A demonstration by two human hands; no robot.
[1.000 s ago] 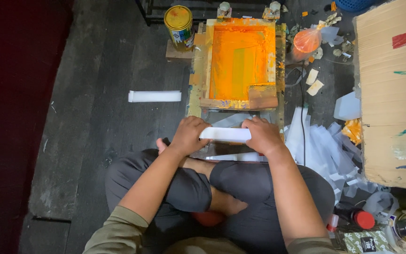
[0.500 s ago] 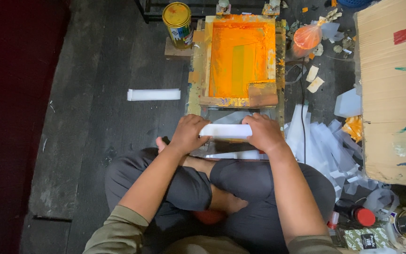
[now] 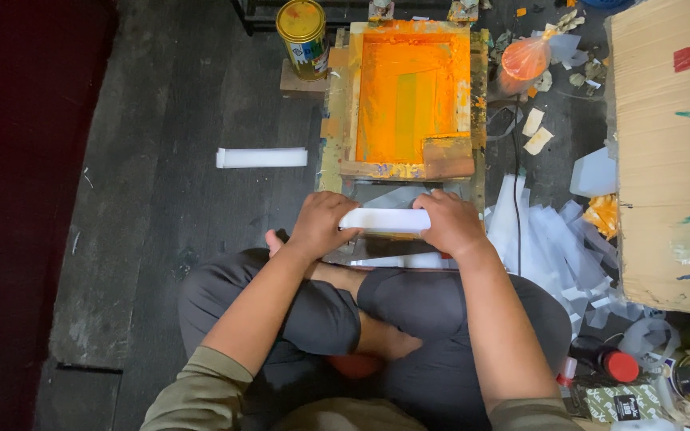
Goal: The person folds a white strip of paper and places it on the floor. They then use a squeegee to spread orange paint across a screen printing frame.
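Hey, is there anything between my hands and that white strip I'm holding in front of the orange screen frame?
Nothing visible. The left hand grips one end of the white strip and the right hand grips the other, fingers wrapped directly on it. The orange screen frame lies just beyond, apart from the strip.

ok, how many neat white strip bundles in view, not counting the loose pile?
2. One white strip bundle is held at its ends by the left hand and right hand, just below the orange screen-printing frame. Another bundle lies on the floor left of the frame. The loose pile may hide more.
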